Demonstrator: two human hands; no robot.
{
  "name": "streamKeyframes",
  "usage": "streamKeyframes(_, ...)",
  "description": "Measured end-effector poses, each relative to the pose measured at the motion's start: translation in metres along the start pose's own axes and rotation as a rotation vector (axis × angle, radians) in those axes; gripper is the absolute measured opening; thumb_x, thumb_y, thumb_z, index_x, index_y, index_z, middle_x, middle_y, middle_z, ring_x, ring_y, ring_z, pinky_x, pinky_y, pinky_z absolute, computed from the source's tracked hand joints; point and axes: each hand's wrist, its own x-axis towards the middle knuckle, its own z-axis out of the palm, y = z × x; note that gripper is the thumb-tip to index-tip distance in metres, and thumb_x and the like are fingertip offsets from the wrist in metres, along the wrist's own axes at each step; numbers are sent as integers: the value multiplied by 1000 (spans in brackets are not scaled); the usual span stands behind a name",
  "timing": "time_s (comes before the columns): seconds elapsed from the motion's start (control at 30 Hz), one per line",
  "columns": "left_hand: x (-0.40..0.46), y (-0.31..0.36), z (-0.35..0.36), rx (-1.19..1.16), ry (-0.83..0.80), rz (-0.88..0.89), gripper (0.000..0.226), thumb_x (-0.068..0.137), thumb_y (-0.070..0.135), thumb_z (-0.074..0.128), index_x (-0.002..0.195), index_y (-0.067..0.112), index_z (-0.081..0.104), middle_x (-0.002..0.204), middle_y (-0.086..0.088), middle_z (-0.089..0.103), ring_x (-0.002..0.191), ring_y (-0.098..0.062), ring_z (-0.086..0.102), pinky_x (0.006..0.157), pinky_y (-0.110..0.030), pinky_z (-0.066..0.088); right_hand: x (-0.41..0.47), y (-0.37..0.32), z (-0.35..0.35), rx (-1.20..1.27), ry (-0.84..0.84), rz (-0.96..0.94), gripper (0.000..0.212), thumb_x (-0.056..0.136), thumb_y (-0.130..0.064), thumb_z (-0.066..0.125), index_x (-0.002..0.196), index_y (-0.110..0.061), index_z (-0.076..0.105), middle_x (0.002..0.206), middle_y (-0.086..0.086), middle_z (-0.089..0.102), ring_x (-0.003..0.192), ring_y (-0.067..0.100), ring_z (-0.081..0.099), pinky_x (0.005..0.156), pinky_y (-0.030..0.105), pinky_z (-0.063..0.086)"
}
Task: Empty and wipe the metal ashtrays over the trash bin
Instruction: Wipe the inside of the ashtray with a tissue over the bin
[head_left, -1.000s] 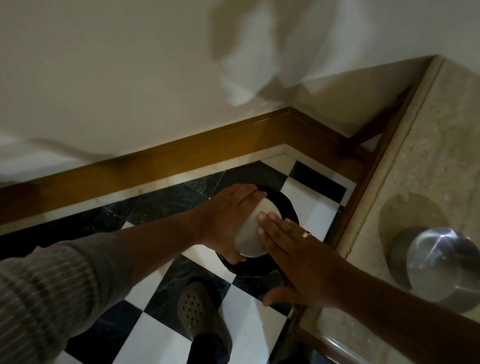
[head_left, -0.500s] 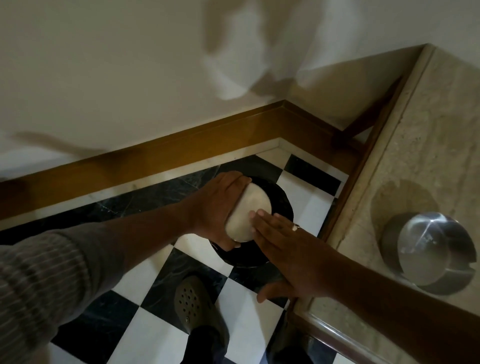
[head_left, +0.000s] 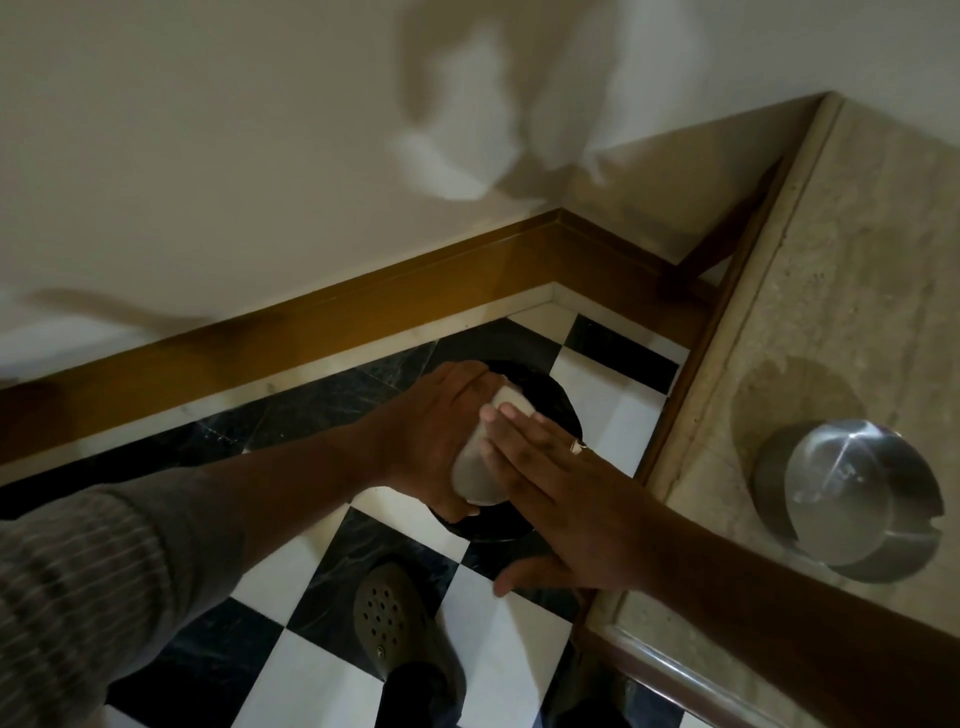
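Observation:
My left hand grips a metal ashtray, turned over so its pale underside faces up, above the round black trash bin on the floor. My right hand lies flat and open, its fingertips resting on the ashtray's underside; it wears a ring. I see no cloth in either hand. A second metal ashtray stands upright on the beige stone counter at the right, untouched.
The bin stands on a black-and-white checkered floor in a corner with a brown skirting board. My shoe is just in front of the bin. The counter edge runs close beside the bin's right side.
My right hand has slid further over the ashtray's underside and covers more of it. My left hand keeps its hold above the bin. The view has shifted slightly.

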Motion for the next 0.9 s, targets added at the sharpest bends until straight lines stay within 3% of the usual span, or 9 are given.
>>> streamKeyframes(0.17,1,1,1,-20,32,-37,131,49,78,73,147,12,18,153,-16,33,140,-30,30,119,-34,15,-2,-8,2,32,7,120,113,74,-83,40,147,1,21,156,25,21,146,38,18,113,52,33)
streamKeyframes(0.33,1,5,3,-17,30,-25,133,50,77,74,148,8,19,154,-17,31,140,-30,27,118,-34,11,-6,-15,2,-8,25,88,114,73,-83,43,145,3,30,155,25,24,145,38,20,113,52,32)
streamKeyframes(0.47,2,4,6,-89,78,-33,125,50,80,67,145,18,13,152,-20,33,140,-34,30,121,-43,20,-7,-18,4,1,23,143,113,74,-83,43,146,2,29,155,24,24,144,39,22,111,54,36)
streamKeyframes(0.53,1,6,6,-51,79,-56,128,49,79,70,146,14,15,151,-19,35,138,-33,32,120,-36,17,-11,-19,5,21,1,179,115,72,-84,44,147,1,27,157,23,21,145,38,19,109,53,38)
streamKeyframes(0.6,-1,7,5,-79,99,-73,127,49,79,69,145,16,15,151,-18,35,138,-31,31,119,-31,11,-11,-21,5,44,40,199,113,73,-83,43,147,1,28,157,23,21,146,38,20,112,51,35)
streamKeyframes(0.73,-2,11,8,-71,81,-21,122,50,82,60,143,16,17,148,-23,40,136,-37,38,119,-46,27,-11,-20,3,14,-10,151,120,69,-86,44,149,0,20,158,22,16,147,37,14,113,53,32)
streamKeyframes(0.9,-5,10,9,-23,84,-25,128,50,78,70,145,7,22,149,-21,38,137,-34,34,119,-43,23,-12,-17,4,-6,-30,106,122,68,-87,44,150,-1,18,160,21,10,148,37,9,116,52,27)
